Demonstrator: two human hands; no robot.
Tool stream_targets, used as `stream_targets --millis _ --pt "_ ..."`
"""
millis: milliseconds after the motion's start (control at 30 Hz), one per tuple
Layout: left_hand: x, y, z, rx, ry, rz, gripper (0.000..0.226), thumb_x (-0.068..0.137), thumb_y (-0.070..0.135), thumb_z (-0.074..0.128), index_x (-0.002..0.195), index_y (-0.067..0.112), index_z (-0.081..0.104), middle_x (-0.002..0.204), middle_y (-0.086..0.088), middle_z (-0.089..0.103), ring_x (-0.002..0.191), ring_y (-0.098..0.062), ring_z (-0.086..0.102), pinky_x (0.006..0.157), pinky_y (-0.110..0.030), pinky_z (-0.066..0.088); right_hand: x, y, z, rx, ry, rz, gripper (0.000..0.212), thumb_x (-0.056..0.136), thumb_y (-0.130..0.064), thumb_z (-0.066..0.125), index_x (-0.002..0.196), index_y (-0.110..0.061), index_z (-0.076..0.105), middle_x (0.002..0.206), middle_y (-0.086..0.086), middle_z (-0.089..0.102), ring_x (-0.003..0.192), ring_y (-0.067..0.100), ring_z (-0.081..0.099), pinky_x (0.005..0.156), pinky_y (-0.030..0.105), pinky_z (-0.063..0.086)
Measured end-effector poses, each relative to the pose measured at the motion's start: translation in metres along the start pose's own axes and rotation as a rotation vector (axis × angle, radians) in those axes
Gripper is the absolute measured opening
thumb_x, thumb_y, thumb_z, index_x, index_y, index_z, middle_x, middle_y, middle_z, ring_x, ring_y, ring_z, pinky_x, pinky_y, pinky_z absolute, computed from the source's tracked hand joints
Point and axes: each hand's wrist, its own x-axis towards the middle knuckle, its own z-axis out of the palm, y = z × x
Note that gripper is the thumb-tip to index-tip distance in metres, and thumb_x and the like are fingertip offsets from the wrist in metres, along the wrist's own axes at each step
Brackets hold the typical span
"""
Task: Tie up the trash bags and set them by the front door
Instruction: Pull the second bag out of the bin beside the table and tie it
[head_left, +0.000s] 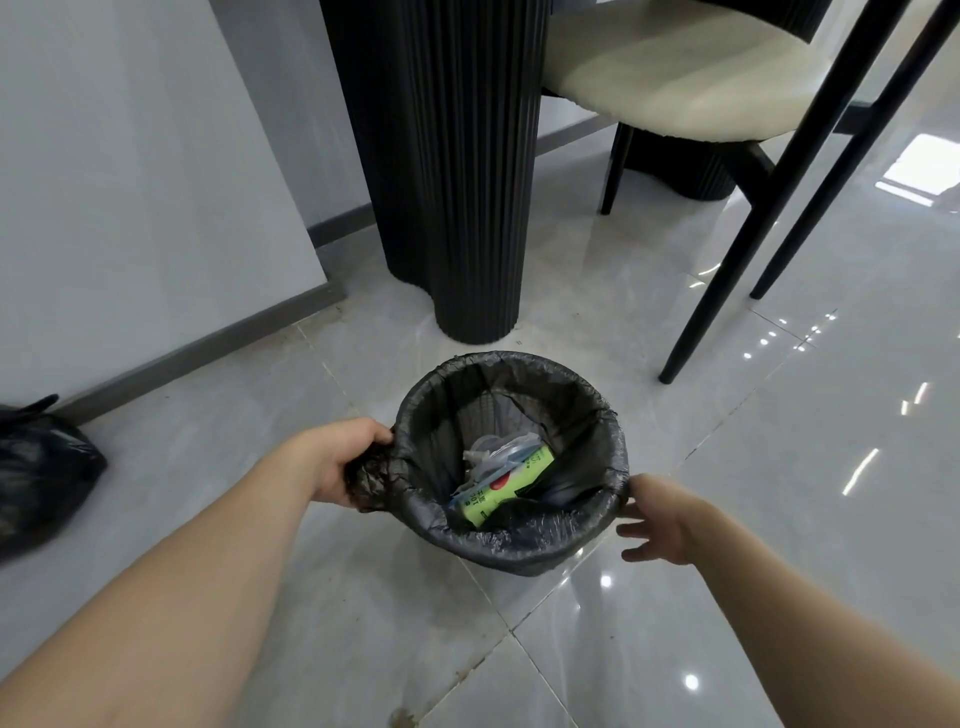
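Observation:
A small round bin stands on the tiled floor, lined with a black trash bag (524, 540) folded over its rim. Inside lie a green carton (506, 486) and crumpled clear plastic. My left hand (345, 460) grips a bunched fold of the bag at the rim's left side. My right hand (660, 522) is at the rim's right side, thumb against the bag's edge, fingers spread loosely below it. A second black trash bag (39, 478), knotted at the top, sits on the floor at the far left by the wall.
A black fluted table pedestal (452, 171) rises just behind the bin. A chair with a cream seat (675, 73) and thin black legs (748, 228) stands to the right. A grey wall with a dark skirting board (171, 353) runs along the left.

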Motion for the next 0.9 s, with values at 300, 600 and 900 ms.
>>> stream_targets --millis 300,600,900 --pt "0.007 -0.007 0.008 -0.029 -0.004 -0.013 0.033 0.093 0.003 0.031 0.089 -0.002 0.063 0.068 -0.018 0.070 0.053 -0.026 0.070 0.049 -0.043 0.059 0.001 0.032 0.046 0.112 -0.206 0.094 0.024 0.093 -0.012 0.053 0.078 -0.008 0.072 0.087 0.011 0.073 0.088 0.026 0.068 0.082 0.045 0.055" --pt "0.017 -0.015 0.000 0.076 0.069 -0.012 0.026 0.092 -0.002 0.038 0.104 -0.005 0.061 0.082 -0.021 0.072 0.068 -0.029 0.072 0.067 -0.046 0.060 -0.009 0.032 0.036 0.231 -0.112 0.133 0.015 0.090 -0.019 0.057 0.083 -0.006 0.062 0.082 0.010 0.061 0.079 0.024 0.059 0.080 0.038 0.053" --pt "0.007 -0.002 0.003 0.057 0.102 -0.037 0.017 0.086 -0.006 0.039 0.088 -0.003 0.056 0.072 -0.016 0.064 0.055 -0.025 0.068 0.055 -0.035 0.059 -0.037 0.015 -0.003 0.343 -0.141 0.106 0.019 0.090 -0.010 0.053 0.071 -0.008 0.055 0.052 0.001 0.051 0.037 0.010 0.049 0.065 0.035 0.061"
